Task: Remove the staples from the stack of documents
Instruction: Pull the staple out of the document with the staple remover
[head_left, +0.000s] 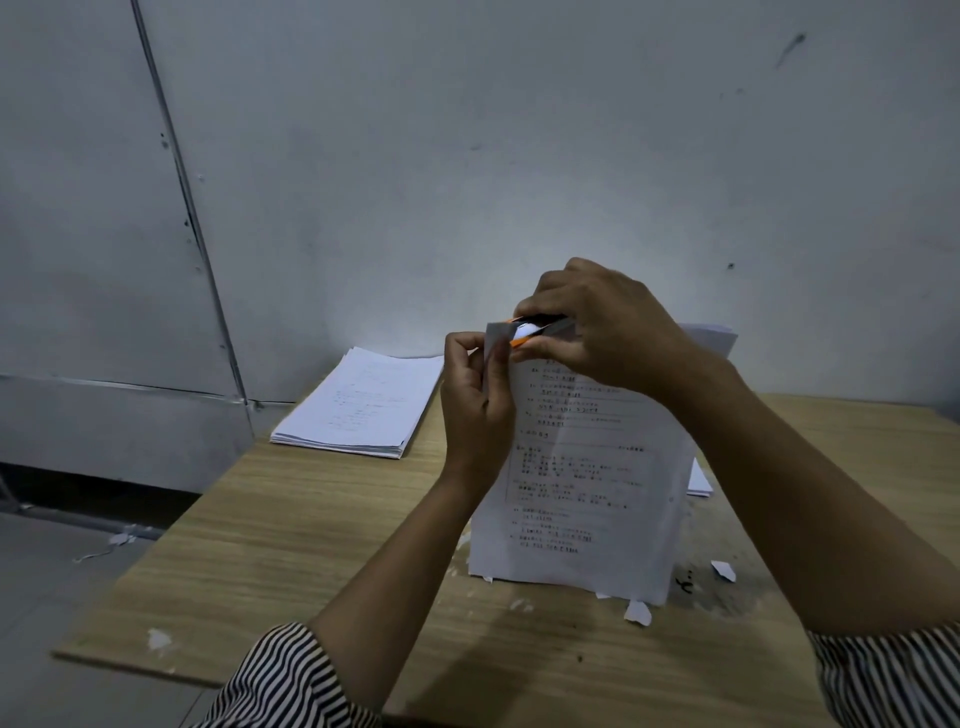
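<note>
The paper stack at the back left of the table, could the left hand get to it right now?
Probably not yet: the left hand is pinching the corner of the held document. The path to the paper stack itself looks open.

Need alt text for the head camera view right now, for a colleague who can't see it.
Two bare hands hold a printed document upright on a wooden table: the left hand pinches its top corner while the right hand works an orange-and-white tool there. A paper stack lies to the left, torn scraps in front.

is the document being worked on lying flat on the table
No, the document stands upright, its bottom edge on the table, with both hands at its top corner.
</note>
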